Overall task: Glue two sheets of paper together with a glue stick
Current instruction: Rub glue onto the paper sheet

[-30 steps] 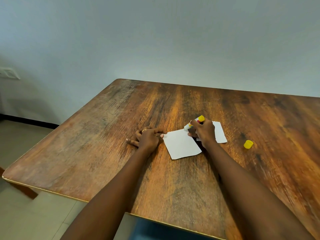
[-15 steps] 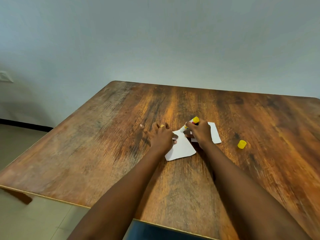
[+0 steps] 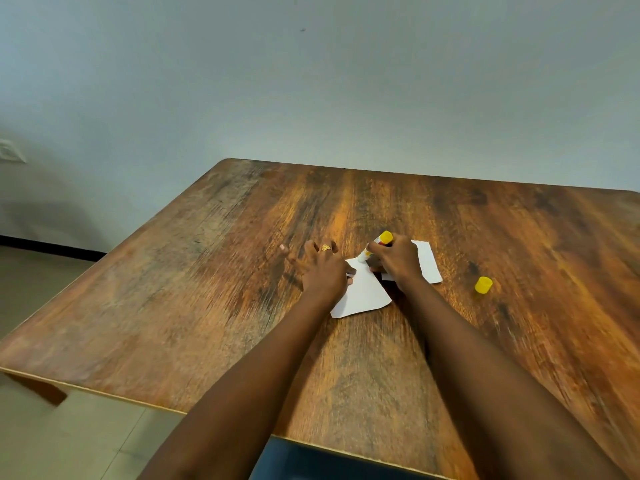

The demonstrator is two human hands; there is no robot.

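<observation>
Two small white sheets lie on the wooden table (image 3: 207, 306). My left hand (image 3: 322, 271), fingers spread, presses flat on the left edge of the nearer sheet (image 3: 363, 296). My right hand (image 3: 398, 263) grips a glue stick (image 3: 379, 242) with a yellow end, tilted, its white tip down on that sheet's far corner. The second sheet (image 3: 427, 263) lies just behind and right, partly hidden under my right hand. The yellow cap (image 3: 483, 285) stands apart on the table to the right.
A pale wall rises behind the table's far edge. The table's left and near edges drop off to a tiled floor (image 3: 69, 438). A wall socket (image 3: 10, 154) sits far left.
My left hand has moved right from the bare table onto the nearer sheet's left edge, fingers spreading. My right hand stays at the sheet's far corner with the glue stick.
</observation>
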